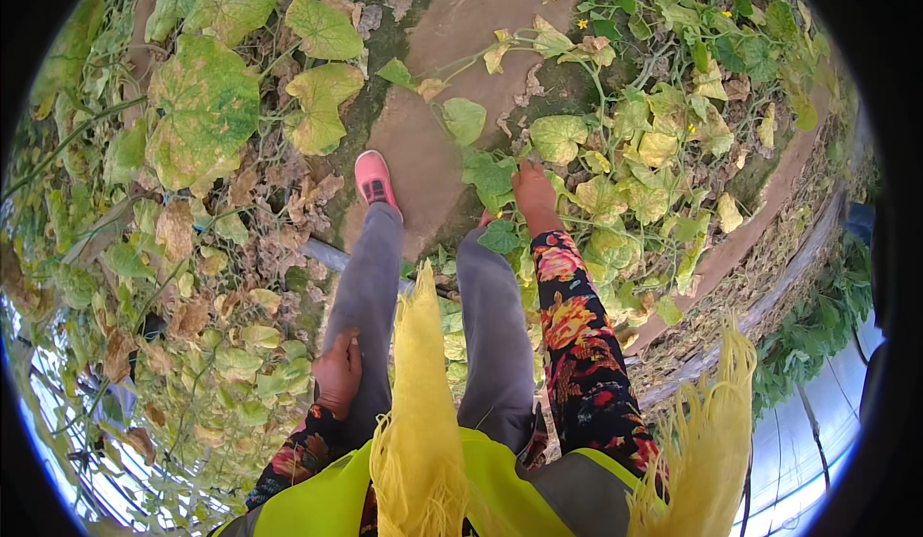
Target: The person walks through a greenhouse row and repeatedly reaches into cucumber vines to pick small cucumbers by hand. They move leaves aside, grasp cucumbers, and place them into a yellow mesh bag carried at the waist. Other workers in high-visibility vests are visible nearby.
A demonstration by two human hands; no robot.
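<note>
My right hand (534, 189) reaches down into the leaves of a trailing vine of the cucumber kind (598, 97). Its fingertips are against a green leaf (492, 176) and partly hidden, so I cannot tell whether they grip a stem. The vine's leaves are green to yellow, some dried brown. Beside my left thigh, my left hand (337, 372) is held with its fingers curled in, and nothing shows in it. Below the right hand, another green leaf (500, 236) overlaps my trouser leg.
A bare soil path (433, 126) runs ahead, with my pink shoe (375, 180) on it. Tall, yellowing vines (205, 108) crowd the left side. A grey pipe (324, 252) crosses behind my leg. Yellow fringed scarf ends (425, 393) hang before me. Plastic sheeting (800, 443) shows at lower right.
</note>
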